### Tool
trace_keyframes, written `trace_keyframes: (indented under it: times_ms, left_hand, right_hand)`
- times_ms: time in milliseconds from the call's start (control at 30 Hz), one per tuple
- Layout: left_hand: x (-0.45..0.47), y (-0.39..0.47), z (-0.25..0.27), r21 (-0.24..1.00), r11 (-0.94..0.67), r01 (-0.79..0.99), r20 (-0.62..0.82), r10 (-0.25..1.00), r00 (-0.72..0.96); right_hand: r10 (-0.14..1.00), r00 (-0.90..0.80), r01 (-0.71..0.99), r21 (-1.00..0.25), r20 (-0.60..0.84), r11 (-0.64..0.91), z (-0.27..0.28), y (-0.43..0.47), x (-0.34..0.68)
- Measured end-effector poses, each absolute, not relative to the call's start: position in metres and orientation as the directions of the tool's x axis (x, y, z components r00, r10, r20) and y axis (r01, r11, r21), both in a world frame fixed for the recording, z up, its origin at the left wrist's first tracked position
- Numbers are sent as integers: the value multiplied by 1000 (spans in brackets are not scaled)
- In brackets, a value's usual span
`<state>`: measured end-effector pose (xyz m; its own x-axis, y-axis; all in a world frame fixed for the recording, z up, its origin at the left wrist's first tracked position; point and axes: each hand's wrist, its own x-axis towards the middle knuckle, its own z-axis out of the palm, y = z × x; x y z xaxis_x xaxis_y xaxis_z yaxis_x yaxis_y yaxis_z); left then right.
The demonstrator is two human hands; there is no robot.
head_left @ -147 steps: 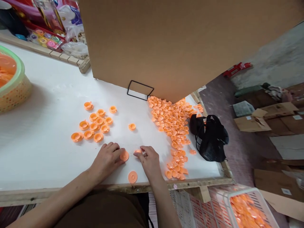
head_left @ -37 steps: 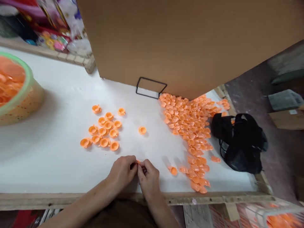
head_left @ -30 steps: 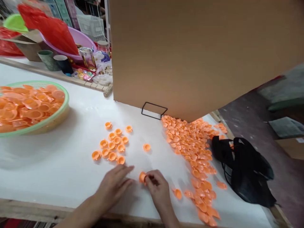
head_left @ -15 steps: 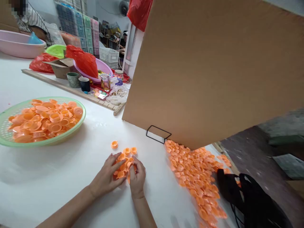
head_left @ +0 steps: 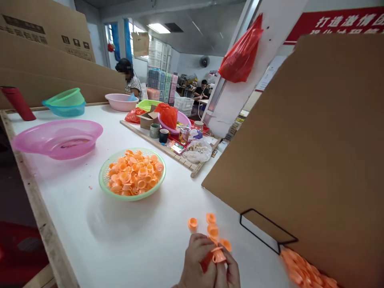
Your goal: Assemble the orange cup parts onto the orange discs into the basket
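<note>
My left hand [head_left: 195, 258] and my right hand [head_left: 230, 270] are together at the bottom of the view, both closed. Pinched between their fingers is a small orange plastic cup [head_left: 219, 256] with a wide brim. Just beyond my fingertips, several similar loose orange cups [head_left: 213, 230] lie on the white table [head_left: 126, 236]; one sits slightly apart to the left. Farther left, a pale green basket [head_left: 103, 182] is heaped with the same cups. A dense pile of orange pieces [head_left: 303, 268] shows at the lower right.
A large cardboard sheet [head_left: 315, 132] stands along the right, with a black wire frame [head_left: 259, 236] at its foot. A pink basin [head_left: 57, 136] is at left. Wooden strips [head_left: 156, 144] border mugs and bags at the back. Two people [head_left: 132, 82] sit beyond.
The camera has swung left and up, bringing more table and room into view. My hands have come together on one cup, where the left was spread over the small pile.
</note>
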<state>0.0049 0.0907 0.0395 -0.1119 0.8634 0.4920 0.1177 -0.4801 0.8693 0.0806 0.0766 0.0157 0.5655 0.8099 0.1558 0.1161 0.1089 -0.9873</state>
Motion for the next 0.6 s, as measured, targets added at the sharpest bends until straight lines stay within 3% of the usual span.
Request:
trace_keyframes:
  times_ms: [167,300,367,500,600]
  left_hand:
    - [-90,139,104,845,-473,252,530,804,-268]
    - [-193,197,138,803,-397,444,588,650,-482]
    - [-237,221,139,810,-286,512,564,621,-545]
    - [-293,247,122,830,-81,552,453,675,-582]
    - [-311,252,112,854,-31,519,387,705,-595]
  right_hand:
    - [900,346,73,-964,266,257,82,151,-17]
    - [902,155,72,-916,402,396,127,229,-130]
    - [898,90,166,-896,430,412,132,258,-175]
    - [911,-78,407,-821,404,399,122,289,-218]
    - [890,-268,423,-785,368,452,120,300,-211]
